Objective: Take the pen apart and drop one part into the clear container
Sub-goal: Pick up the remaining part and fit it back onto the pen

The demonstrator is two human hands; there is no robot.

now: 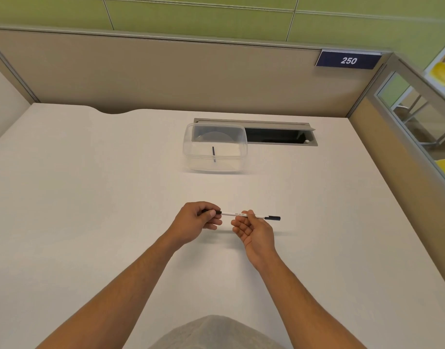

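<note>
Head camera looks down on a white desk (90, 197) where both hands hold a slim white pen with black ends (235, 214) level above the surface, near the front edge. The left hand (195, 221) has its fingers and thumb curled round the pen's black left end, pinching it. The right hand (254, 231) lies palm up, thumb and fingertips pinching the white barrel near its middle (the other fingers are loosely bent); the black right end (273, 218) sticks out past this hand. Well beyond the hands stands a clear rectangular plastic container (215, 147), lidless, with one thin dark stick-like piece (213, 154) inside it. Just behind the container is a grey cable hatch (279, 134) set into the desk. A dark blue sign reading 250 (348, 60) hangs on the beige partition (166, 71).
</note>
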